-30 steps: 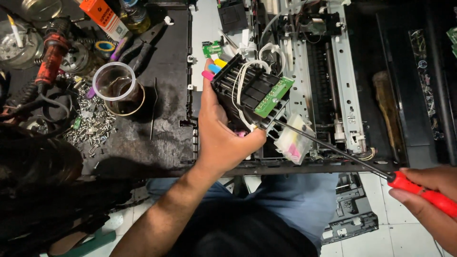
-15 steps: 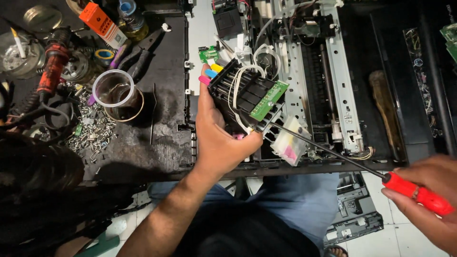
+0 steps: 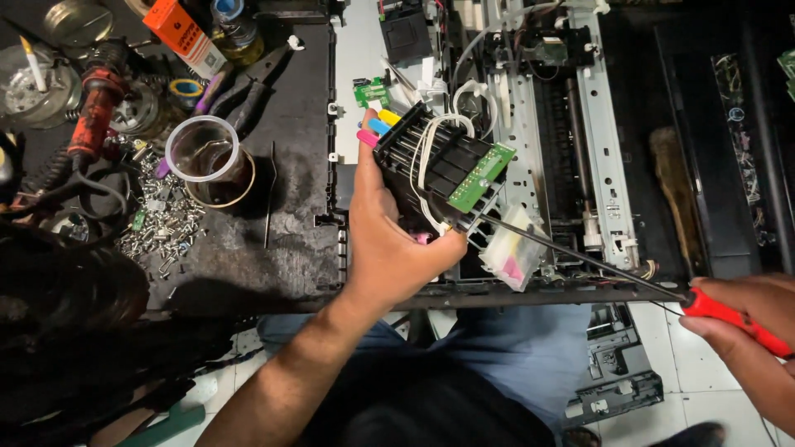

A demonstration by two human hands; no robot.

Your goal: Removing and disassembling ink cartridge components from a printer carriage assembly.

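My left hand [image 3: 389, 244] grips a black printer cartridge carriage [image 3: 435, 161] with white tubes, coloured tabs and a small green circuit board [image 3: 480, 176], lifted above an opened printer. My right hand [image 3: 749, 348], at the right edge, is closed on the red handle of a long screwdriver [image 3: 733, 319]. The thin shaft runs up and left, and its tip meets the carriage just below the green board. A small stained plastic piece [image 3: 513, 252] hangs under the carriage.
The opened printer chassis [image 3: 604, 165] with metal rails fills the upper right. At left lie a clear plastic cup [image 3: 203, 149], pliers [image 3: 240, 95], a pile of screws [image 3: 161, 228], an orange box [image 3: 186, 33] and tins. A black plastic part [image 3: 617, 385] rests on the tiled floor.
The view has shifted slightly. My right hand with the screwdriver has edged a little up. My left hand keeps its hold on the carriage.
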